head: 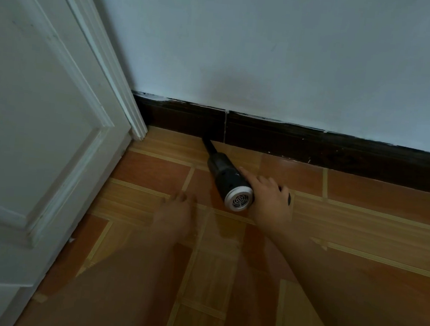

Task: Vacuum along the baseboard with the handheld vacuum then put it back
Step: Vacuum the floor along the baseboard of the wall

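Note:
The handheld vacuum (229, 181) is black with a silver vented rear cap and lies low over the floor. Its thin black nozzle (207, 144) reaches the foot of the dark brown baseboard (340, 154), a little right of the door frame. My right hand (271, 197) grips the vacuum's handle from the right, with the forefinger stretched along the body. The handle's dark end pokes out past the hand. My left hand (176, 211) is blurred, its fingers straight and spread just over the floor tiles to the left of the vacuum, holding nothing.
A white panelled door (36, 124) and its frame (125, 96) fill the left side and meet the baseboard at the corner. A pale wall (272, 50) rises above the baseboard. The floor is orange-brown tile (359, 229) with lighter strips.

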Demonstrator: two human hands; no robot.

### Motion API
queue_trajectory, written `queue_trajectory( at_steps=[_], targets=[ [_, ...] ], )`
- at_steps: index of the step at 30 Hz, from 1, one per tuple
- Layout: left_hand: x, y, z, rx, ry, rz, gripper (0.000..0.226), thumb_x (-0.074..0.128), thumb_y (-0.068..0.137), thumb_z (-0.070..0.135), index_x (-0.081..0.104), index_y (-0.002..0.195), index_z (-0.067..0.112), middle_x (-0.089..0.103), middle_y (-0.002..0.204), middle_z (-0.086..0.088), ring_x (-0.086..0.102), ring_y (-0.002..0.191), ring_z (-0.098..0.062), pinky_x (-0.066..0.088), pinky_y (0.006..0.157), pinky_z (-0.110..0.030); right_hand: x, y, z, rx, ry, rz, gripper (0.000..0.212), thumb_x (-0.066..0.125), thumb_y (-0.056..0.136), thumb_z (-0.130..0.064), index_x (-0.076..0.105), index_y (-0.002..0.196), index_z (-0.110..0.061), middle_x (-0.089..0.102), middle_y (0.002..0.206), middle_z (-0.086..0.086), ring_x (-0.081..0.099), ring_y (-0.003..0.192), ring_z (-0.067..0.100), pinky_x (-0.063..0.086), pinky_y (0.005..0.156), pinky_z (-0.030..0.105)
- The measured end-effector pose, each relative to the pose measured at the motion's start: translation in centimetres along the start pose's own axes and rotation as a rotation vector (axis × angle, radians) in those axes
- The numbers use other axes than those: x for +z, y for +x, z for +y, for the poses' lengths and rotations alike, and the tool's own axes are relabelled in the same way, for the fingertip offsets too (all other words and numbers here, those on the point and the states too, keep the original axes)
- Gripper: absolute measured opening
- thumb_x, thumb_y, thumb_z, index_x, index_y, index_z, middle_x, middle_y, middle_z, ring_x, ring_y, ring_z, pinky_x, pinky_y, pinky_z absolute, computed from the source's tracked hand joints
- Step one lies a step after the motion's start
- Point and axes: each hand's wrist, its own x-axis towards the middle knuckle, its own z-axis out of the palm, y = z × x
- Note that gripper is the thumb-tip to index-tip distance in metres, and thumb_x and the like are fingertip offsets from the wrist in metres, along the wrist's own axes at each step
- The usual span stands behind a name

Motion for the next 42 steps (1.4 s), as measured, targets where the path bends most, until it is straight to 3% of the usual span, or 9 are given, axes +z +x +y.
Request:
queue_trajectory(
  at_steps=[6, 14, 18, 29, 36, 42],
  targets=[
    [0.0, -0.2, 1.3, 0.061, 0.112, -0.01, 0.053, 0.042, 0.095, 0.025, 0.025, 0.144, 0.022, 0.025, 0.152, -0.004, 0.024, 0.139, -0.024, 0.023, 0.111, -0.045, -1.1, -1.3, 1.3, 0.017, 0.01, 0.038, 0.058, 0.059, 0.084, -0.026, 0.032, 0.135, -0.032, 0.054, 0.118, -0.002, 0.041, 0.115, 0.019, 0.022, 0.103, 0.045],
    [0.3, -0.7, 3.2, 0.109, 0.031, -0.105, 0.061, 0.043, 0.094, 0.024, 0.014, 0.148, 0.02, 0.022, 0.154, -0.006, 0.025, 0.14, -0.024, 0.026, 0.112, -0.042, -2.1, -2.6, 3.3, 0.033, -0.013, 0.073, 0.057, 0.057, 0.086, -0.026, 0.031, 0.136, -0.032, 0.054, 0.116, -0.003, 0.042, 0.113, 0.018, 0.024, 0.098, 0.043],
    [0.1, -0.9, 4.1, 0.125, 0.011, -0.117, 0.06, 0.044, 0.094, 0.022, 0.017, 0.147, 0.02, 0.029, 0.15, -0.005, 0.031, 0.136, -0.024, 0.03, 0.109, -0.041, -2.2, -3.3, 4.5, 0.056, 0.006, 0.093, 0.056, 0.058, 0.085, -0.028, 0.033, 0.135, -0.033, 0.055, 0.117, -0.003, 0.042, 0.113, 0.018, 0.023, 0.1, 0.043],
    [-0.2, -1.1, 5.8, 0.172, 0.02, -0.096, 0.06, 0.044, 0.094, 0.018, 0.017, 0.147, 0.018, 0.026, 0.152, -0.007, 0.03, 0.136, -0.025, 0.032, 0.108, -0.038, -3.5, -6.2, 7.9, 0.1, -0.004, 0.116, 0.057, 0.057, 0.085, -0.028, 0.032, 0.136, -0.033, 0.052, 0.127, -0.003, 0.039, 0.121, 0.018, 0.022, 0.1, 0.043],
    [0.2, -0.9, 6.9, 0.2, 0.064, -0.08, 0.045, 0.041, 0.093, 0.02, 0.035, 0.138, 0.015, 0.043, 0.137, -0.007, 0.043, 0.125, -0.025, 0.039, 0.099, -0.04, -4.2, -7.7, 9.6, 0.164, -0.027, 0.099, 0.058, 0.058, 0.084, -0.027, 0.032, 0.136, -0.032, 0.053, 0.124, -0.003, 0.041, 0.12, 0.018, 0.021, 0.102, 0.042],
    [0.8, -1.1, 7.9, 0.206, 0.142, -0.104, 0.057, 0.041, 0.095, 0.022, 0.017, 0.147, 0.017, 0.017, 0.155, -0.007, 0.02, 0.141, -0.025, 0.022, 0.113, -0.045, -4.8, -9.0, 11.0, 0.195, -0.016, 0.115, 0.056, 0.057, 0.085, -0.028, 0.033, 0.135, -0.032, 0.054, 0.123, -0.003, 0.041, 0.119, 0.017, 0.019, 0.104, 0.044]
  ],
)
